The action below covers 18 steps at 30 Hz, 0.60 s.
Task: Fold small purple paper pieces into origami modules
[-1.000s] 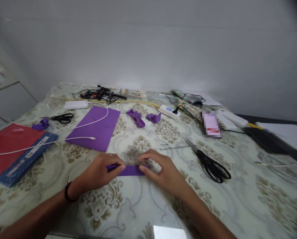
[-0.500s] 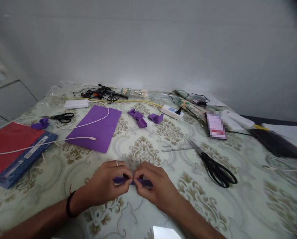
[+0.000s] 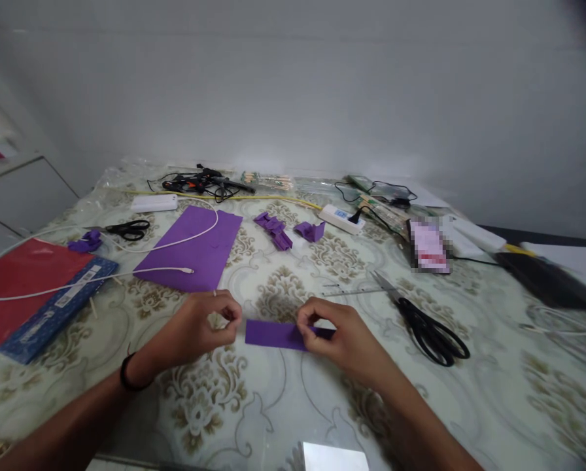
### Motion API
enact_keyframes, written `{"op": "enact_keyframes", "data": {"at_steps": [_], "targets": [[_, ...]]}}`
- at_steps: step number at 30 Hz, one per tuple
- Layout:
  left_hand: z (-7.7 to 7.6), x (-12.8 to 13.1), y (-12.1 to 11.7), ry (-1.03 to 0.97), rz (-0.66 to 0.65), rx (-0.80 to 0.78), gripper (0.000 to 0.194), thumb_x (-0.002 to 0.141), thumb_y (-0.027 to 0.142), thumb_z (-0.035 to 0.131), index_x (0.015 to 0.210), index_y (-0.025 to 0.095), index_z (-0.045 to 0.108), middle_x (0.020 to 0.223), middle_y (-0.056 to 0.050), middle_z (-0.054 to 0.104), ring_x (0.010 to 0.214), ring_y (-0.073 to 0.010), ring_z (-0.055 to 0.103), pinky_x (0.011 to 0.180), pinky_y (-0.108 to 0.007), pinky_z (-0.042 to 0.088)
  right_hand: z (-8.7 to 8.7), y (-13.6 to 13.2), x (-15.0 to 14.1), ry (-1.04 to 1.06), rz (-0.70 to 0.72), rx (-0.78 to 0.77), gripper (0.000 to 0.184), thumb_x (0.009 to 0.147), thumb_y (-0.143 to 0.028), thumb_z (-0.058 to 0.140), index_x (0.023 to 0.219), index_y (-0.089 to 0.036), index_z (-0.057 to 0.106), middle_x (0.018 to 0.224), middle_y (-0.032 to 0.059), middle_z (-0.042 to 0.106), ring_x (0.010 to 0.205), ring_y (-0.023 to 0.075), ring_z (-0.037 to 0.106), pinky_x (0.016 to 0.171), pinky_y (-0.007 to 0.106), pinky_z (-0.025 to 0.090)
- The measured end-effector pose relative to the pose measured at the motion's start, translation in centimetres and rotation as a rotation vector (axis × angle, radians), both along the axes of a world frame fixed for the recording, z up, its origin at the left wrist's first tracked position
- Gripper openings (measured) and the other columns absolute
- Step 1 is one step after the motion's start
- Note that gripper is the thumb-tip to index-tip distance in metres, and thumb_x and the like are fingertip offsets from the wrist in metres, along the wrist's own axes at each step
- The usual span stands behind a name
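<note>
My right hand [image 3: 332,330] pinches a flat purple paper strip [image 3: 272,333] between thumb and fingers, near the strip's right part. The strip's left end points toward my left hand [image 3: 212,322]. That hand is closed, thumb tip against fingertips, a little apart from the strip, and nothing shows in it. Beyond it lies a larger purple sheet [image 3: 195,245] with a white cable [image 3: 163,271] across it. Farther back, a folded purple paper piece [image 3: 274,232] sits beside a smaller one [image 3: 310,230]. Black-handled scissors [image 3: 428,330] lie right of my right hand.
A clear ruler [image 3: 354,291] lies by the scissor blades. A red and blue packet [image 3: 52,301] is at left, near smaller scissors [image 3: 129,229] and crumpled purple paper [image 3: 84,241]. Along the back are tangled black cables [image 3: 199,183], a white power strip [image 3: 342,219] and a phone [image 3: 428,245].
My left hand has let go of the purple strip and moved left. My right hand has moved right with the strip, which now shows its flat face.
</note>
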<state>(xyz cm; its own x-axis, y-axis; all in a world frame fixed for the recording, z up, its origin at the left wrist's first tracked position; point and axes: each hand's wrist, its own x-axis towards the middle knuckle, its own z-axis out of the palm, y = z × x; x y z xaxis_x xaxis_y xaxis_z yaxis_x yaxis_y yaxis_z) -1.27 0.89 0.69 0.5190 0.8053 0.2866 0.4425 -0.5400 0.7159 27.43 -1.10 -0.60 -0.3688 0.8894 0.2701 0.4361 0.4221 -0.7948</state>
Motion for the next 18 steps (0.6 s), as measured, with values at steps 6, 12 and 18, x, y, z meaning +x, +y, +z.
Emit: {"op": "enact_keyframes", "data": {"at_steps": [6,12,18], "targets": [[-0.7,0.3,-0.3,-0.013,0.081,0.021,0.015,0.094,0.017,0.064,0.106,0.018,0.073,0.095,-0.004,0.083,0.085,-0.0182,0.078,0.08,-0.028,0.059,-0.3,0.0,-0.8,0.007,0.008,-0.003,0.013,0.082,-0.01,0.061,0.078,-0.021,0.067,0.074,-0.0002,0.071,0.068,0.0158,0.064,0.066,0.026,0.05],[-2.8,2.0,-2.2,0.107,-0.043,0.056,0.013,0.099,0.022,0.068,0.106,0.023,0.079,0.096,-0.001,0.087,0.081,-0.0189,0.082,0.076,-0.026,0.057,-0.7,-1.1,-2.8,0.018,0.05,0.006,0.014,0.087,-0.009,0.064,0.081,-0.021,0.068,0.077,0.0005,0.071,0.071,0.016,0.066,0.067,0.026,0.05],[-3.1,2.0,-2.5,0.159,-0.095,0.09,0.014,0.1,0.021,0.066,0.098,0.022,0.08,0.081,0.001,0.085,0.067,-0.017,0.077,0.066,-0.025,0.047,-0.8,-1.4,-3.0,0.019,0.095,0.025,0.014,0.091,-0.01,0.068,0.085,-0.022,0.071,0.08,0.0006,0.073,0.075,0.0163,0.068,0.071,0.027,0.051]]}}
